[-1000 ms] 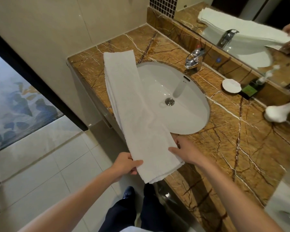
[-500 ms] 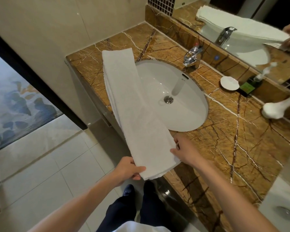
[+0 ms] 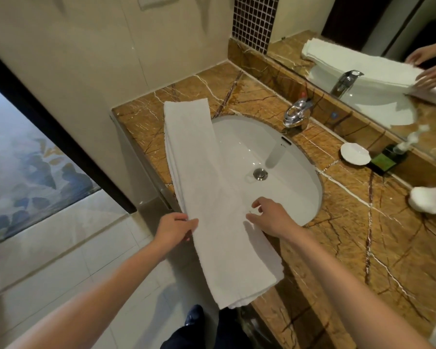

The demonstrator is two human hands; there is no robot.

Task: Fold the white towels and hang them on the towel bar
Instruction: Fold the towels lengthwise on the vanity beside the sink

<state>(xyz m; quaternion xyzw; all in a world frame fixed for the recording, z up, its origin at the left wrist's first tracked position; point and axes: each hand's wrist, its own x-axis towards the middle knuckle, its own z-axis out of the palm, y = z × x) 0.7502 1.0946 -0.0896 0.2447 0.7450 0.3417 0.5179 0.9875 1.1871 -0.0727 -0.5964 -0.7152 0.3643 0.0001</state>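
Observation:
A long white towel [image 3: 212, 197], folded into a narrow strip, lies along the left side of the brown marble counter [image 3: 363, 235]. It overlaps the white sink's [image 3: 275, 152] rim, and its near end hangs past the counter's front edge. My left hand [image 3: 175, 231] grips the towel's left edge about midway along, thumb on top. My right hand [image 3: 271, 217] hovers just above the right edge with fingers loosely spread and casts a shadow on the cloth. No towel bar is in view.
A chrome faucet [image 3: 296, 113] stands behind the sink. A white soap dish [image 3: 355, 152], a dark green bottle [image 3: 385, 159] and a rolled white cloth [image 3: 429, 199] sit at the back right. The mirror [image 3: 363, 34] runs along the back. Tiled floor lies to the left.
Both hands have left the towel's near end and moved up to its middle. The near end now hangs free over the counter's front edge, and the right hand's grip has loosened.

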